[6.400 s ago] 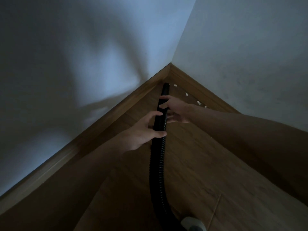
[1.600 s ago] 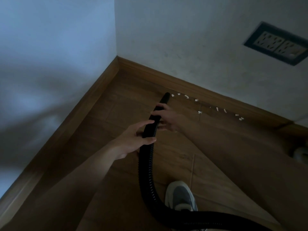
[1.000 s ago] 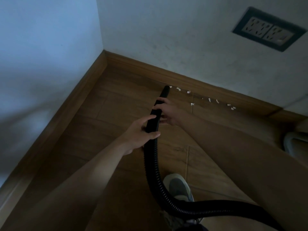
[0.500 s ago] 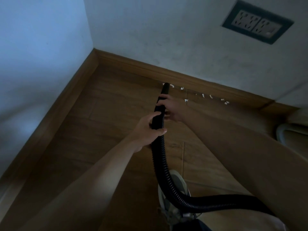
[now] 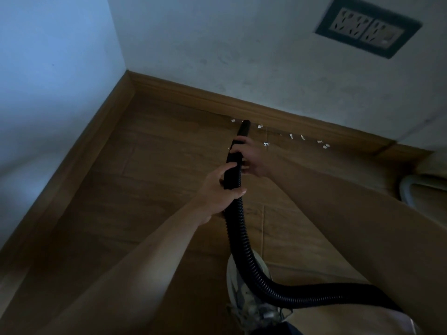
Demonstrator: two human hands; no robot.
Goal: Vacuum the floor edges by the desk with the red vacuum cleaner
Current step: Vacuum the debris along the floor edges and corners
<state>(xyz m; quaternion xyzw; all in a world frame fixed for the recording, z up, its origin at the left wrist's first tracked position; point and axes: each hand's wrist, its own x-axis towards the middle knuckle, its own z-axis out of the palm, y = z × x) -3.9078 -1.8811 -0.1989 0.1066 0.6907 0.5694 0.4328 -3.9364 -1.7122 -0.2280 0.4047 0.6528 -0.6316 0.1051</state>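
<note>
One black ribbed hose (image 5: 238,240) of the vacuum cleaner runs across the wooden floor (image 5: 157,177). It enters from the lower right, bends over a single pale shoe (image 5: 246,293) near the bottom edge, and rises toward the floor's far edge. Its smooth nozzle (image 5: 244,128) points at the foot of the far skirting board (image 5: 290,117), just right of the far-left corner of the floor, where a second skirting board (image 5: 84,151) meets the first.

Both bare hands are on the hose. The left hand (image 5: 219,193) has its grip closed round the ribbed part, with the thumb lying over the top. The right hand (image 5: 252,158) sits higher up, its grip closed on the smooth section behind the nozzle, fingers curled across it.

About eight small white scraps (image 5: 302,137) lie strung along the floor's far edge. One is just left of the nozzle tip and the rest trail off to its right, the last two lying close together.

On the far wall, one dark-framed socket plate (image 5: 367,27) carries two outlets side by side. A pale curved object (image 5: 407,189) at the right edge is too dim to identify.
</note>
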